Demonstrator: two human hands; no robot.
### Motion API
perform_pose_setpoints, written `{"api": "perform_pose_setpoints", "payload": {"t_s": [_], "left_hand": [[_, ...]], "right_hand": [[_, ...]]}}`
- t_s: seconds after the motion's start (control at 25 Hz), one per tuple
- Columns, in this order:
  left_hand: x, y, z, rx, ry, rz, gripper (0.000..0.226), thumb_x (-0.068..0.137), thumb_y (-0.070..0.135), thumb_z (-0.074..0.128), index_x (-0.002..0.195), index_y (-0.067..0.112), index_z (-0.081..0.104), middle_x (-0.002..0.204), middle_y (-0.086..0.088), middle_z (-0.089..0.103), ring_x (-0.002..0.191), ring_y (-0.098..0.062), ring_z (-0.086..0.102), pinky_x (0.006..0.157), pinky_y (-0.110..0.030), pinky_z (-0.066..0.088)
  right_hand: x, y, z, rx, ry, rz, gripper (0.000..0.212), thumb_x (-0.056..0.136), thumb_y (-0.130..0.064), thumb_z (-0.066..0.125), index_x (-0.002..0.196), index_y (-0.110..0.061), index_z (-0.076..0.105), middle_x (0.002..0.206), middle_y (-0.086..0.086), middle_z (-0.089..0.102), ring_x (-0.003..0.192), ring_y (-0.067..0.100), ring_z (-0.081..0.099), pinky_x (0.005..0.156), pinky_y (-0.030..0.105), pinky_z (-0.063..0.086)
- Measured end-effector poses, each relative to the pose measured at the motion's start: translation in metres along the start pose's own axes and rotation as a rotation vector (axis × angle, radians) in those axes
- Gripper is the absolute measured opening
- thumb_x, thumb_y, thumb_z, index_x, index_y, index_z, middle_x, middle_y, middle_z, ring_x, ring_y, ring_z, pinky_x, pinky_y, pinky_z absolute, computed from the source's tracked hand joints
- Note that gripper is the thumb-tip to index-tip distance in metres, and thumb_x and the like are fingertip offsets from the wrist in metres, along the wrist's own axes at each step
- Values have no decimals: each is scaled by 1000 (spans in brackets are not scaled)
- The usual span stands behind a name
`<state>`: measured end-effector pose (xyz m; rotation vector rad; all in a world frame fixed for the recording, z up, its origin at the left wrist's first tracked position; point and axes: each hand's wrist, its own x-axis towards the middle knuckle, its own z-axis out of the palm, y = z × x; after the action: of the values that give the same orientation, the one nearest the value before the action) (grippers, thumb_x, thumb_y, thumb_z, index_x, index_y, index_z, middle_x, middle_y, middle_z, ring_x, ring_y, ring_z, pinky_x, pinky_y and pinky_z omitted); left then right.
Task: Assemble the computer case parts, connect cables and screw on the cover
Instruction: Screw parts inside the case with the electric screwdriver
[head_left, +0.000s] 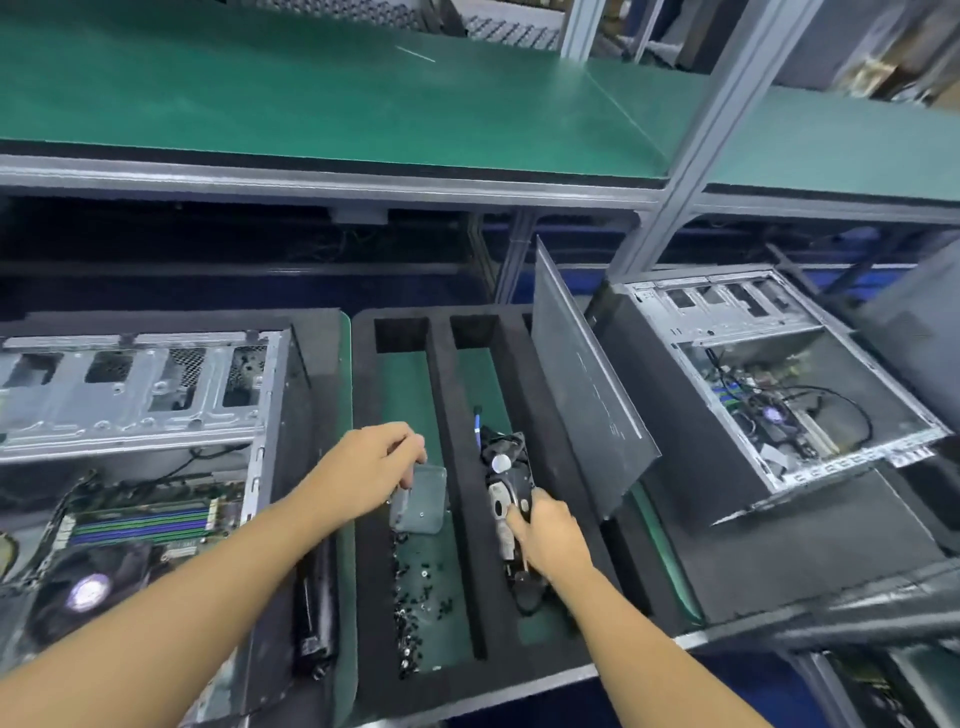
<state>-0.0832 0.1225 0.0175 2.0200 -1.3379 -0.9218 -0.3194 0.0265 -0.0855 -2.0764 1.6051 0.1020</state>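
A black foam tray (441, 364) with long slots lies in front of me. My left hand (371, 462) grips a grey metal plate (423, 501) over the left slot, where several small black screws (415, 597) lie. In the middle slot stands a row of black drives (506, 478) with a blue cable (477, 431) behind them, and my right hand (550, 535) grips one of these drives. An open computer case (130, 415) with its motherboard (140, 519) showing lies to the left. A dark side panel (587, 395) leans in the tray's right slot.
A second open case (769, 384) lies tilted at the right, cables inside. A black bar-shaped object (314, 608) lies between the left case and the tray. A green shelf (311, 93) on a grey frame post (691, 156) overhangs the bench.
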Motion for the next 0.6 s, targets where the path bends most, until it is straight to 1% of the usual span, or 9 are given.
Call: {"api": "perform_pose_setpoints", "payload": {"t_s": [0.08, 0.16, 0.24, 0.32, 0.4, 0.44, 0.48, 0.52, 0.6], "left_hand": [[10, -2, 0, -97, 7, -75, 25, 95, 38, 45, 83, 27, 64, 75, 13, 72, 57, -7, 60, 56, -24, 45], [16, -2, 3, -228, -23, -162, 22, 95, 34, 47, 90, 21, 64, 80, 7, 73, 70, -11, 67, 62, -26, 50], [16, 1, 3, -418, -66, -244, 21, 97, 32, 49, 99, 16, 62, 97, -3, 73, 76, -15, 68, 65, -29, 53], [8, 7, -8, -588, -105, -303, 31, 98, 41, 49, 110, 16, 62, 111, -8, 70, 83, -17, 68, 72, -32, 54], [-3, 7, -26, -721, -196, -281, 44, 98, 56, 44, 115, 22, 67, 112, -3, 72, 87, -16, 69, 82, -34, 52], [-12, 6, -37, -806, -238, -257, 49, 97, 61, 41, 117, 26, 67, 113, 0, 73, 92, -15, 70, 86, -34, 50], [-20, 5, -47, -889, -252, -236, 52, 94, 65, 41, 122, 28, 64, 116, 2, 72, 101, -14, 69, 89, -34, 49], [-28, 2, -56, -936, -233, -205, 57, 89, 68, 45, 128, 29, 58, 120, 3, 70, 108, -14, 68, 92, -35, 50], [-44, -3, -73, -941, -120, -123, 82, 76, 68, 60, 143, 25, 39, 130, 3, 65, 114, -16, 65, 96, -37, 53]], "right_hand": [[3, 0, -28, 155, 70, -33, 33, 100, -39, 53, 80, -17, 38, 75, -1, 55, 62, 18, 48, 54, 35, 36], [5, -11, -60, 319, 99, -89, 38, 96, -35, 54, 72, -18, 30, 61, -10, 42, 52, 11, 31, 50, 32, 28], [3, -34, -87, 536, 68, -163, 37, 92, -36, 55, 73, -13, 33, 63, -9, 41, 58, 9, 33, 58, 33, 30], [-2, -64, -101, 750, -34, -214, 42, 84, -44, 53, 82, -3, 45, 74, 0, 57, 69, 14, 51, 68, 35, 39], [-11, -97, -101, 869, -151, -255, 43, 85, -45, 51, 98, -5, 60, 94, 5, 74, 86, 20, 68, 80, 40, 50], [-19, -117, -98, 902, -169, -289, 39, 88, -43, 51, 105, -10, 63, 101, 7, 75, 93, 21, 71, 84, 42, 53], [-27, -136, -94, 914, -150, -338, 34, 91, -42, 51, 105, -13, 63, 101, 9, 73, 92, 19, 70, 84, 42, 54], [-36, -156, -90, 887, -89, -392, 29, 93, -42, 52, 100, -15, 60, 96, 10, 70, 84, 15, 65, 79, 38, 52], [-59, -196, -76, 761, 63, -496, 24, 96, -41, 53, 83, -22, 46, 73, -1, 57, 65, 6, 46, 64, 27, 41]]}}
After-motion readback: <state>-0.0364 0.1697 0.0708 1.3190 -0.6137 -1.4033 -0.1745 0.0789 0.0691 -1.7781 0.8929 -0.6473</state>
